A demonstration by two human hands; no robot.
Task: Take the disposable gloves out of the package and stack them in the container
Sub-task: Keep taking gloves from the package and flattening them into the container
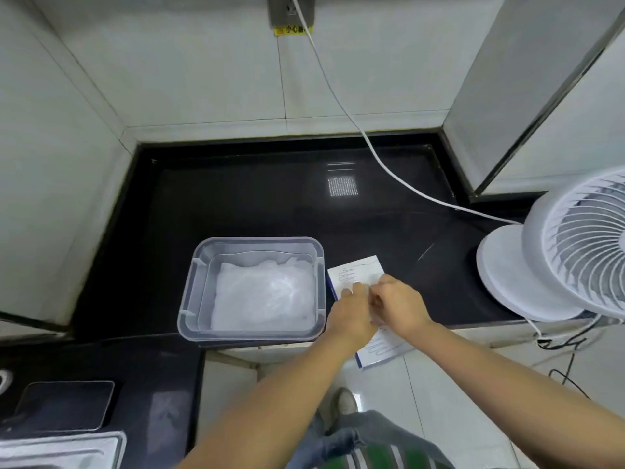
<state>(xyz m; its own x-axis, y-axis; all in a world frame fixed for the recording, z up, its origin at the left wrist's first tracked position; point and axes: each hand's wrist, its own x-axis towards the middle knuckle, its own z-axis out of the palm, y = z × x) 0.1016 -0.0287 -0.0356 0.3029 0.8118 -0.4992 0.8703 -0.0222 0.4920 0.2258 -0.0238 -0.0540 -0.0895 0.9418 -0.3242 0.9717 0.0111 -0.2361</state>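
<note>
Gloves (263, 296) piled in the container (252, 241), left hand (350, 313) presses the package (358, 269), right hand (399, 304) seemingly pinches it, more to pull.

**Gloves piled in the tub, package at the counter's edge**

The container (257, 240) is a clear, rectangular plastic tub with rounded corners. It stands upright and open on the black counter (270, 198), close to the front edge. Inside it lies a loose, flattish pile of thin, translucent white gloves (267, 296), covering most of its floor. Just beside the container's right wall is the package (358, 270), a flat white box with a blue edge and a wavy line print. It lies at an angle, its near end overhanging the counter's front edge and its middle covered from view.
</note>
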